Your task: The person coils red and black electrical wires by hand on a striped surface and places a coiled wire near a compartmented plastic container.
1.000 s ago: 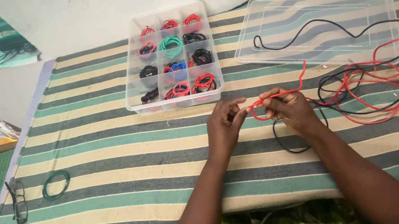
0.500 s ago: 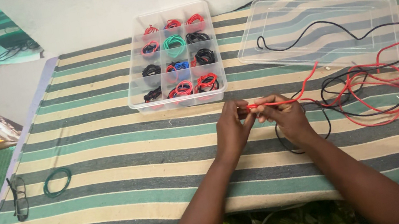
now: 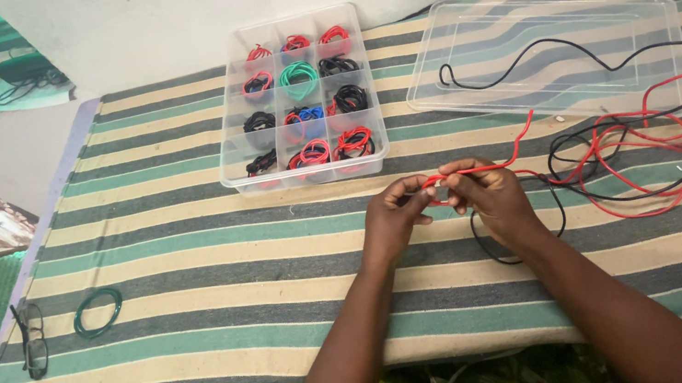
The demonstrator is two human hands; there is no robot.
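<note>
From where I watch, the biggest thing is the bench [image 3: 183, 247], covered by a coarse woven cloth in cream, green and grey stripes that gives the slippery wires a surface they do not slide on. On its far right lies a clear plastic lid [image 3: 541, 53], flat and upside down, set aside so that the box stays open. Left of it stands the clear plastic box [image 3: 294, 101], split into small square compartments, each holding a neat coil of red, green, blue or black wire, kept apart so they do not tangle. In front of the lid sprawls a loose heap of red and black wires [image 3: 640, 139], thin, glossy and springy, looping over each other. Near the front left edge lie a small green wire ring [image 3: 97, 311] and a pair of dark glasses [image 3: 30, 338], well apart from the work. At the middle, my left hand [image 3: 393, 220] and right hand [image 3: 492, 198] are both closed in a pinch on one red wire [image 3: 473, 169], held taut between the fingertips just in front of the box; its free end rises and curls back toward the heap.
</note>
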